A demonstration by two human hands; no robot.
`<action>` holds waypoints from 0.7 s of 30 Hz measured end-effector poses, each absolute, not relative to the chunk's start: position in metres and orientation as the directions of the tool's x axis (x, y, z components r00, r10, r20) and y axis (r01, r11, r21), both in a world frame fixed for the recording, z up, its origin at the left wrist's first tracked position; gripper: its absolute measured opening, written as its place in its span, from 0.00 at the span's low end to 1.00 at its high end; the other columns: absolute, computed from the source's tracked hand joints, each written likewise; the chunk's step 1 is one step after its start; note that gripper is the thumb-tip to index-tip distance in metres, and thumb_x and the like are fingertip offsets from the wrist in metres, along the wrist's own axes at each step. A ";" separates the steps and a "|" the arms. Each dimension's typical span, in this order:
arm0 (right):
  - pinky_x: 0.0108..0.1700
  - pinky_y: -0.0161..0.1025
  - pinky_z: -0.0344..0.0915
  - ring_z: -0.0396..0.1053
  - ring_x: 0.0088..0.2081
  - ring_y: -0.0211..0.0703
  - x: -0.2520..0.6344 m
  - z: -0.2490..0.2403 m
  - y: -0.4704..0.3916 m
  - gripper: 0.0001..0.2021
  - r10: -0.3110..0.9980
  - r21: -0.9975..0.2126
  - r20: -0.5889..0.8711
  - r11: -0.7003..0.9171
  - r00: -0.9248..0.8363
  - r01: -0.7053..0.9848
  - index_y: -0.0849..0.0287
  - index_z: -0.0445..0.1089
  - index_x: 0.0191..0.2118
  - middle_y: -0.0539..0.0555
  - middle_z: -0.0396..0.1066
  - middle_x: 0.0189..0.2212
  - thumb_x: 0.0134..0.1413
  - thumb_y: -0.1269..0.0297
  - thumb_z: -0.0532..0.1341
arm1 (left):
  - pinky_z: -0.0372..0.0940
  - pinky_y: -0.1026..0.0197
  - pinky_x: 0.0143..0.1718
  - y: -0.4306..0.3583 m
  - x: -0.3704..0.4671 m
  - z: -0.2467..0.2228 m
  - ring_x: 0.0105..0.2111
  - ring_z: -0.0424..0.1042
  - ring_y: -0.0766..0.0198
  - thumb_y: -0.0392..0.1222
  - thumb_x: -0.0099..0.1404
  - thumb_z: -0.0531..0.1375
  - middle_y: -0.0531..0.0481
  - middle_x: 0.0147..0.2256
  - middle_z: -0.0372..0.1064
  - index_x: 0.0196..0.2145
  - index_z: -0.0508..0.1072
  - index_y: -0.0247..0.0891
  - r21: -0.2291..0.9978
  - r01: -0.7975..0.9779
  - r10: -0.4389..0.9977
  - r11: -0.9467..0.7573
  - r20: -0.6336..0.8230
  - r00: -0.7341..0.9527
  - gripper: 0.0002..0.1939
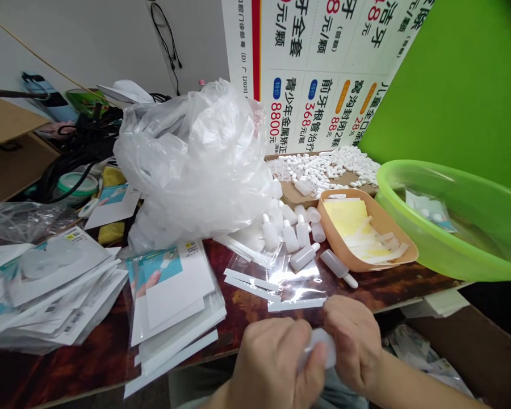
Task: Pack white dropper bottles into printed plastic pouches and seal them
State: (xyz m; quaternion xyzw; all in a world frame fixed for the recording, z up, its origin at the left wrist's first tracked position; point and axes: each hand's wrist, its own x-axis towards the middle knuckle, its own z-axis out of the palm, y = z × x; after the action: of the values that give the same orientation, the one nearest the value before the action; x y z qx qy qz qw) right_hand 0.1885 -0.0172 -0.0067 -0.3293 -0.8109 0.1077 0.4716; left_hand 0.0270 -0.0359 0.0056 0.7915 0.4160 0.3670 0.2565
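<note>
Low at the front, my left hand is closed around a small translucent white plastic bottle, thumb along its side. My right hand is curled against the bottle's other end; its fingertips are hidden. Just beyond my hands, clear plastic packets with white edges lie on the dark red table. Similar small bottles, some with narrow white tips, lie loosely on and behind them, one bottle pointing towards me. Close by stands a tan plastic bin with yellow sheets and pale strips inside.
A large cloudy plastic bag bulges at the back. Printed card packets are stacked left of my hands, with another pile farther left. Small white pieces cover a cardboard tray. A green basin stands right, holding a packet.
</note>
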 end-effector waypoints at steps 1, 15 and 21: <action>0.22 0.37 0.54 0.56 0.18 0.37 0.186 -0.008 -0.021 0.25 0.672 -0.517 0.665 0.728 -0.326 0.450 0.54 0.58 0.21 0.48 0.57 0.15 0.70 0.63 0.39 | 0.54 0.58 0.22 -0.034 0.025 0.003 0.19 0.62 0.62 0.43 0.71 0.49 0.48 0.18 0.65 0.29 0.75 0.38 0.522 0.521 0.737 -0.675 0.519 0.434 0.18; 0.30 0.36 0.60 0.66 0.28 0.40 0.226 0.063 0.073 0.18 0.881 -0.425 0.200 0.473 -0.430 0.772 0.57 0.68 0.34 0.50 0.69 0.25 0.68 0.53 0.49 | 0.67 0.60 0.37 -0.031 0.018 -0.039 0.36 0.72 0.61 0.32 0.59 0.65 0.50 0.37 0.70 0.43 0.74 0.45 0.837 0.331 0.891 -0.437 0.452 0.034 0.15; 0.47 0.46 0.67 0.69 0.47 0.48 0.204 0.059 0.163 0.09 0.831 0.000 0.022 0.555 -0.555 0.832 0.60 0.73 0.39 0.56 0.73 0.39 0.65 0.66 0.56 | 0.62 0.57 0.45 -0.025 0.018 -0.042 0.42 0.69 0.58 0.37 0.66 0.60 0.49 0.41 0.66 0.42 0.70 0.43 0.968 0.227 0.993 -0.105 0.113 -0.021 0.06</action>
State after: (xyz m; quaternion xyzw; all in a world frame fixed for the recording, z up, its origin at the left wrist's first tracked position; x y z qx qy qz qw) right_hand 0.2036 0.1634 0.0589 -0.4715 -0.8818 -0.0050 0.0097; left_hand 0.0176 -0.0249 -0.0424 0.5719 0.5336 0.4749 0.4033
